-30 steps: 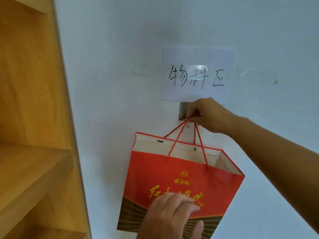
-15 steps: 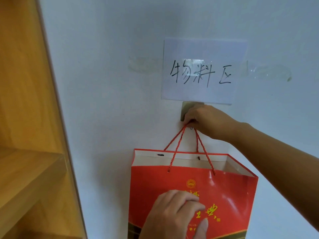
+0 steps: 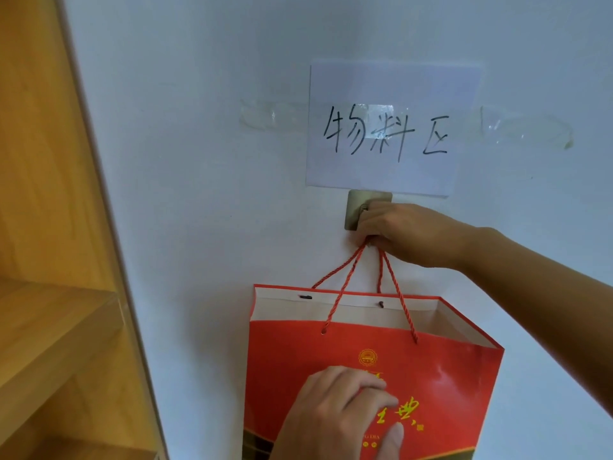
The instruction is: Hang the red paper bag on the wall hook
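While the right hand [image 3: 408, 230] pinches the red cords [image 3: 361, 260] shut at the hook [image 3: 356, 210], twelve o'clock above the red bag [image 3: 457, 376], and the left hand [image 3: 335, 413] lies flat and open on its front, the cords should slip fully over before letting go.

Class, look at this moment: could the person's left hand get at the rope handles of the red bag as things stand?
Probably yes. The left hand rests flat on the red bag, and the rope handles hang in the open just above, though the right hand covers their top.

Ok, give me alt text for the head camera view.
A right hand holds the rope handles of a red paper bag at a metal wall hook under a handwritten paper sign. The left hand rests on the bag's front; a wooden shelf stands left.
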The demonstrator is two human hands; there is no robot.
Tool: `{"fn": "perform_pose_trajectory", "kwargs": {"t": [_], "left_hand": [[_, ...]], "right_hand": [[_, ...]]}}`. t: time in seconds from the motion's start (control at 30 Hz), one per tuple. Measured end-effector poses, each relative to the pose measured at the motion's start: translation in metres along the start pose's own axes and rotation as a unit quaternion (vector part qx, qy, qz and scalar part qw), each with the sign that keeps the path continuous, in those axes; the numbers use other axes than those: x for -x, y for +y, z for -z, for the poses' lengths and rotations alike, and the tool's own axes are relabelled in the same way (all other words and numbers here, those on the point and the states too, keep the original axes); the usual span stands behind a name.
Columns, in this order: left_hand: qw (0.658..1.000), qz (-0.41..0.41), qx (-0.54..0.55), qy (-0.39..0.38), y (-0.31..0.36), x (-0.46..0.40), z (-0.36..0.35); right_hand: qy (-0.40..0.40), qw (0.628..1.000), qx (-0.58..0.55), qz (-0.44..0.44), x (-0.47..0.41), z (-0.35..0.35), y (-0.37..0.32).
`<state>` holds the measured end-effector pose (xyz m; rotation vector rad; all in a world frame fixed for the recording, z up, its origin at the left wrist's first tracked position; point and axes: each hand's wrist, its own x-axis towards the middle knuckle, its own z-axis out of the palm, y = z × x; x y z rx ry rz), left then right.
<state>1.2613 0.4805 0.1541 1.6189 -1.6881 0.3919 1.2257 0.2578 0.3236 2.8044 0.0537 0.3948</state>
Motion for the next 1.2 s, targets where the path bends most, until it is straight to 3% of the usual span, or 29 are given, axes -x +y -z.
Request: {"fn": "perform_pose_trajectory", "kwargs": {"t": [0.37, 0.93, 1.2], "left_hand": [[1.000, 0.013, -0.008, -0.006, 0.003, -0.006, -0.010], [0.998, 0.052, 0.023, -0.019, 0.003, 0.007, 0.001], [0.994, 0.105, 0.021, -0.016, -0.016, 0.032, 0.011]], "right_hand": [[-0.086, 0.992, -0.067, -0.059, 0.000, -0.010, 0.001], [-0.052, 0.987, -0.103, -0.108, 0.023, -0.020, -0.020], [0.065, 0.975, -0.024, -0.213, 0.066, -0.043, -0.082]]}}
